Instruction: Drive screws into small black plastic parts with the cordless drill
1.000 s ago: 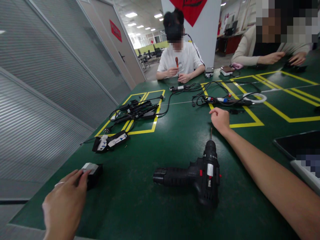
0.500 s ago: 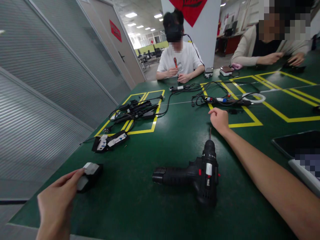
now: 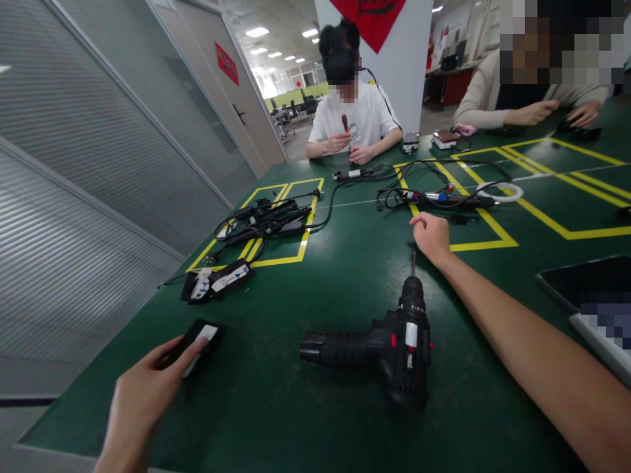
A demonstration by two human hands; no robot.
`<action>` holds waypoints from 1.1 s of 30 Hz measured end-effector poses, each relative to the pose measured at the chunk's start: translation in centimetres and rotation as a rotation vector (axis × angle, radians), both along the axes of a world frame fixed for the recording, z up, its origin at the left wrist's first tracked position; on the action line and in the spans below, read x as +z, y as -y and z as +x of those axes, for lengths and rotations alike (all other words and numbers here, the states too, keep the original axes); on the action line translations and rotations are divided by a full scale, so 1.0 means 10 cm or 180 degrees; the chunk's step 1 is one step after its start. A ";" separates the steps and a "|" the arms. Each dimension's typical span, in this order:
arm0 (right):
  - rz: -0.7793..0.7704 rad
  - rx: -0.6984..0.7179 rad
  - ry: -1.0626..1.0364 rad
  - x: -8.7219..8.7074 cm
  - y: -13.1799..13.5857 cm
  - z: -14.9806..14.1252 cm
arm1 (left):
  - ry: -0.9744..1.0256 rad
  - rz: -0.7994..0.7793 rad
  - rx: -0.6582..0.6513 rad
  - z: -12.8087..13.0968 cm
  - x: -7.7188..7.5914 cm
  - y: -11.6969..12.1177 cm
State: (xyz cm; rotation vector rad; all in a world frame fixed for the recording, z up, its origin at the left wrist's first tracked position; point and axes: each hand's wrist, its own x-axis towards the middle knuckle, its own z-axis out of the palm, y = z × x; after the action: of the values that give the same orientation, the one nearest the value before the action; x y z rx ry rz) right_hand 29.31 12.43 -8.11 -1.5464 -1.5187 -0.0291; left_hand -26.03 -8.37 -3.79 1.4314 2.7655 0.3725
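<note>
My left hand is closed on a small black block with a white label, thumb on the label and fingers behind. The block is tilted, at the near left of the green table; its exact kind I cannot tell. My right hand rests on the table as a loose fist, with nothing visible in it. Just in front of that hand points the bit of a black cordless drill, which lies on its side with its handle to the left. Two more black pieces with white labels lie beyond my left hand.
Black cables and adapters lie piled within yellow tape at the left. More cables and a white ring lie at the back right. A dark-screened device sits at right. Two people work across the table, one holding a screwdriver.
My left hand has turned the black block and shifted it slightly right, its thumb now across the label. My right hand and the drill stay in place.
</note>
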 end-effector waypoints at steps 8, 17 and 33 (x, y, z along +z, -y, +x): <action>0.0015 -0.0051 0.0045 -0.01 0.00 0.00 | 0.0633 0.0070 -0.1482 0.88 0.19 -0.80; -0.0031 -0.0135 -0.0013 -0.03 -0.03 0.03 | 0.1217 0.0229 -0.3667 2.23 0.04 -1.98; -0.0037 -0.0115 -0.0092 -0.05 -0.06 0.04 | 0.1474 -0.0557 -0.4716 3.01 0.10 -2.67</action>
State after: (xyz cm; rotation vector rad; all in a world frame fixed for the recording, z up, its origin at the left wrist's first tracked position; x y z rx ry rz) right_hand 29.74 13.03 -8.60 -1.5771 -1.4706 -0.0184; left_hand 4.10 18.30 -2.76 2.3557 0.8762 0.2872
